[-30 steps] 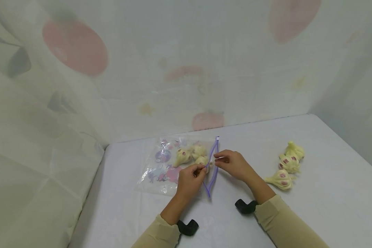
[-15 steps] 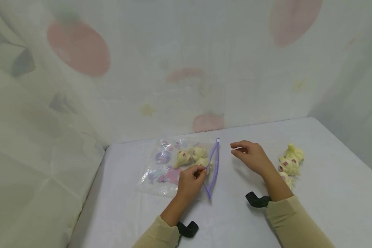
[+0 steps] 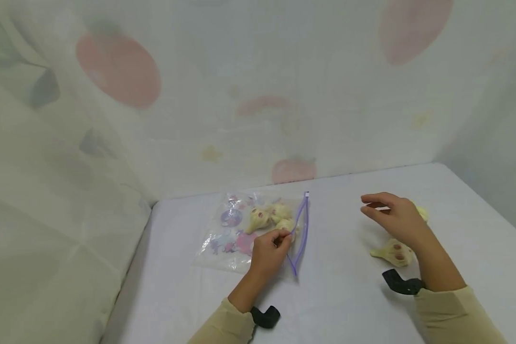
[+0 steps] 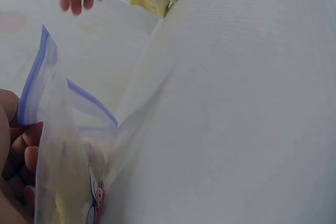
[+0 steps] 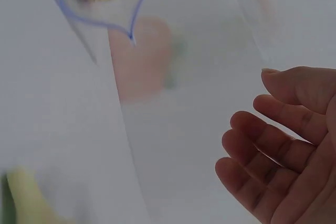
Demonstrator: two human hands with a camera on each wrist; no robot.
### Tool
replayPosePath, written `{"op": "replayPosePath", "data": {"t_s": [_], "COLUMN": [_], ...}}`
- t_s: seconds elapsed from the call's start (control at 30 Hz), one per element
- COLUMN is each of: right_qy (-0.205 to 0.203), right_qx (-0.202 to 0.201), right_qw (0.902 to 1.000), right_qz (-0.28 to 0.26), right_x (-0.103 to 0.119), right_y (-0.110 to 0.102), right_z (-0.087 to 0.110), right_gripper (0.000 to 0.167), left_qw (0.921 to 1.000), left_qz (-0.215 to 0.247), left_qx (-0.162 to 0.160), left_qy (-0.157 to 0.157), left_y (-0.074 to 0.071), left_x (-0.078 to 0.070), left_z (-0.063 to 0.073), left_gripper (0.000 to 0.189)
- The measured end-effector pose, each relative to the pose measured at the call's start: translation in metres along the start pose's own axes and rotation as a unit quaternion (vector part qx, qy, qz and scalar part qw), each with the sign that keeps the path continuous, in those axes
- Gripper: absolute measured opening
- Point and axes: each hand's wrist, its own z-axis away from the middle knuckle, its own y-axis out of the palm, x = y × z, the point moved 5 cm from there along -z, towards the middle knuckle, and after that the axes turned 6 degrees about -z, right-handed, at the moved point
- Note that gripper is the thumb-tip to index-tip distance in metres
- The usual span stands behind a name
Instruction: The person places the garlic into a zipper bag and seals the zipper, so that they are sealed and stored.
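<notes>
A clear zip bag (image 3: 215, 239) with printed cartoon shapes and a purple zip edge lies on the table, its mouth parted toward the right. Inside it are several garlic bulbs (image 3: 259, 219). My left hand (image 3: 268, 251) pinches the near lip of the bag's mouth; the left wrist view shows thumb and fingers on the purple-edged plastic (image 4: 32, 87). My right hand (image 3: 397, 217) holds nothing, fingers loosely bent, above the loose garlic at the right. One loose garlic bulb (image 3: 394, 253) shows below it; another (image 3: 422, 213) is mostly hidden behind the hand.
A white table (image 3: 335, 306) carries everything. Behind it hangs a pale curtain (image 3: 258, 134) with faded fruit prints, and another cloth (image 3: 60, 215) closes off the left side. Dark wrist mounts (image 3: 402, 283) stick out below both hands.
My right hand has left the bag's mouth and travelled right, over the loose garlic bulbs. The left hand keeps its pinch on the bag. The whole head view has shifted slightly.
</notes>
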Motion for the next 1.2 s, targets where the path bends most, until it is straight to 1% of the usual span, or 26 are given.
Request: {"op": "replayPosePath", "data": {"t_s": [0.07, 0.17, 0.23, 0.3, 0.37, 0.5, 0.6, 0.7, 0.87, 1.03, 1.2], "right_qy": [0.015, 0.031, 0.031, 0.027, 0.027, 0.048, 0.061, 0.062, 0.062, 0.054, 0.051], "right_qx": [-0.005, -0.004, -0.002, 0.010, 0.030, 0.086, 0.108, 0.109, 0.105, 0.105, 0.107], "right_qw": [0.9997, 0.9983, 0.9971, 0.9956, 0.9947, 0.9915, 0.9888, 0.9877, 0.9887, 0.9906, 0.9915], "right_qz": [0.016, 0.049, 0.070, 0.089, 0.094, 0.084, 0.083, 0.093, 0.087, 0.070, 0.054], "right_x": [-0.007, -0.020, -0.029, -0.037, -0.044, -0.055, -0.061, -0.064, -0.065, -0.061, -0.058], "right_y": [-0.014, -0.028, -0.034, -0.035, -0.033, -0.023, -0.018, -0.017, -0.013, -0.003, 0.008], "right_z": [0.008, 0.019, 0.027, 0.034, 0.041, 0.054, 0.062, 0.066, 0.070, 0.073, 0.073], "right_gripper": [0.041, 0.043, 0.042, 0.043, 0.045, 0.055, 0.061, 0.063, 0.064, 0.063, 0.062], "left_qw": [1.0000, 1.0000, 1.0000, 1.0000, 1.0000, 1.0000, 1.0000, 0.9999, 0.9999, 0.9997, 0.9998], "left_qz": [0.000, 0.003, 0.004, 0.004, 0.001, 0.002, 0.006, 0.008, 0.010, 0.013, 0.010], "left_qx": [-0.001, 0.000, 0.002, 0.004, 0.005, 0.004, 0.004, 0.006, 0.011, 0.016, 0.016], "left_qy": [0.001, 0.005, 0.008, 0.007, 0.005, 0.000, -0.001, -0.003, -0.006, -0.008, -0.009], "left_y": [0.000, -0.001, -0.002, -0.003, -0.004, -0.006, -0.005, -0.003, -0.001, 0.001, 0.000], "left_x": [0.000, 0.001, 0.000, 0.000, -0.001, -0.002, -0.002, -0.002, -0.004, -0.006, -0.005], "left_z": [0.000, -0.001, -0.002, -0.003, -0.004, -0.003, -0.002, -0.002, -0.001, 0.000, 0.002], "left_gripper": [0.005, 0.005, 0.005, 0.005, 0.005, 0.004, 0.005, 0.005, 0.005, 0.006, 0.006]}}
